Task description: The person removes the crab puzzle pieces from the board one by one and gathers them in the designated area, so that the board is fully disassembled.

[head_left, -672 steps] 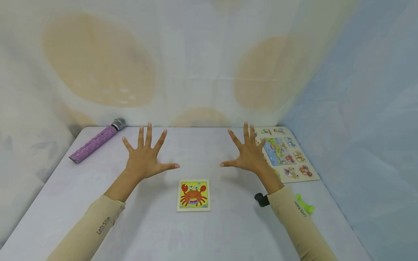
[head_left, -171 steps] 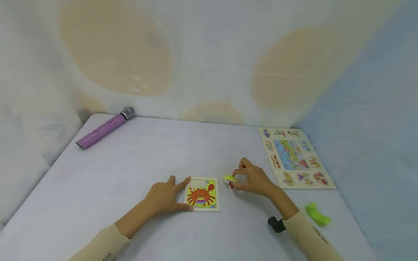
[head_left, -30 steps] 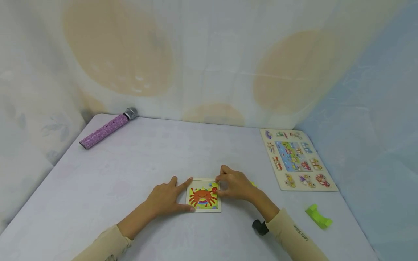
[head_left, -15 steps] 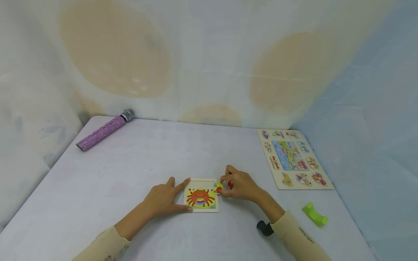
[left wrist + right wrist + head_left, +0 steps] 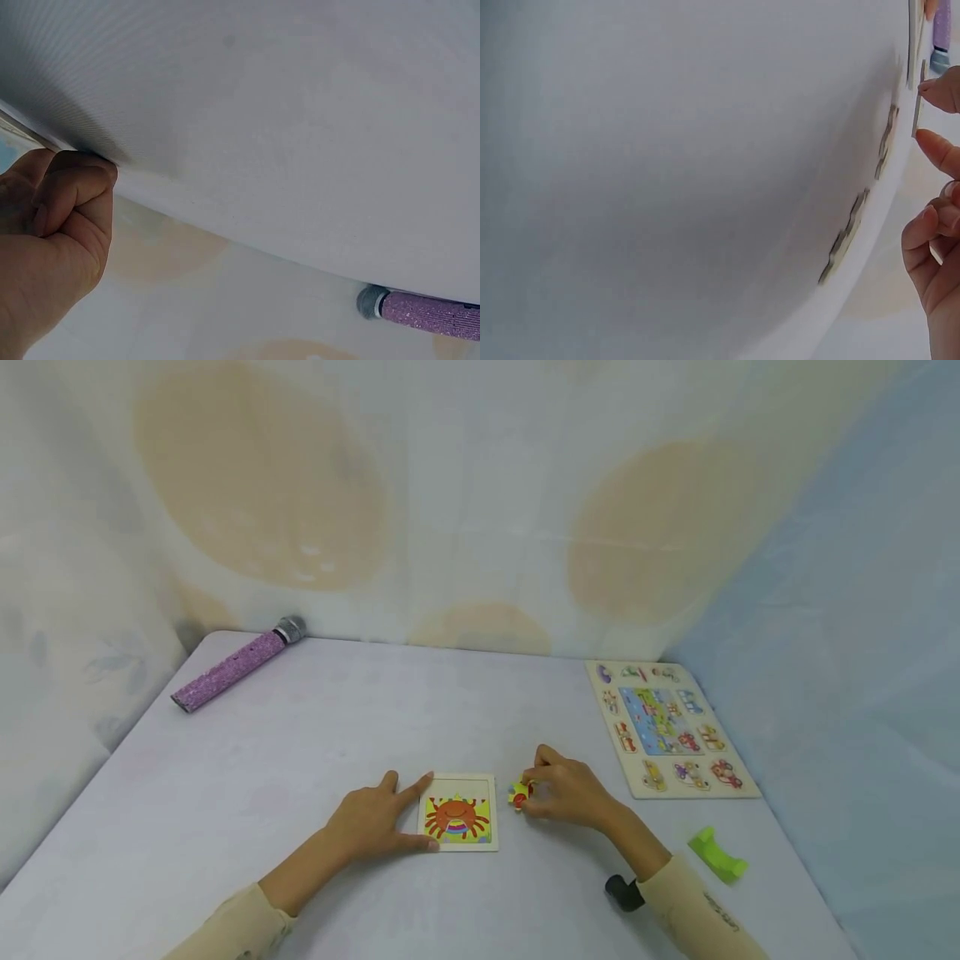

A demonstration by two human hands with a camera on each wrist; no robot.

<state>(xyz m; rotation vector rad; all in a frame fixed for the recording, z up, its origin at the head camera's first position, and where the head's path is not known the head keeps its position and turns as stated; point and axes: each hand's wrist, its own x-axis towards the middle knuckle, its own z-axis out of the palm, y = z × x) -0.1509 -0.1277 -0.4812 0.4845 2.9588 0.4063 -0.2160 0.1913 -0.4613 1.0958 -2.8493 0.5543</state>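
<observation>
My left hand [image 5: 370, 818] holds the left side of a small wooden crab puzzle [image 5: 457, 818], index finger at its upper left corner and thumb at its lower left; the other fingers are folded in the left wrist view. The puzzle's upper strip shows bare wood, above the crab's body and legs. Just right of the frame, my right hand [image 5: 570, 789] pinches a yellow and red puzzle piece [image 5: 518, 799] between thumb and index finger. In the right wrist view this piece is edge-on, and two loose pieces, one nearer [image 5: 844, 238] and one farther [image 5: 887, 142], lie on the table.
A purple glittery microphone [image 5: 231, 672] lies at the back left. A wooden peg puzzle board [image 5: 633, 770] lies at the back right. Near my right sleeve are a bright green curved piece [image 5: 717, 855] and a black cylindrical object [image 5: 622, 893]. Cloth walls surround the table.
My right hand has lifted the claw piece from the puzzle's upper right corner and carried it right, off the frame. Bare wood shows in that corner now. My left hand keeps its hold.
</observation>
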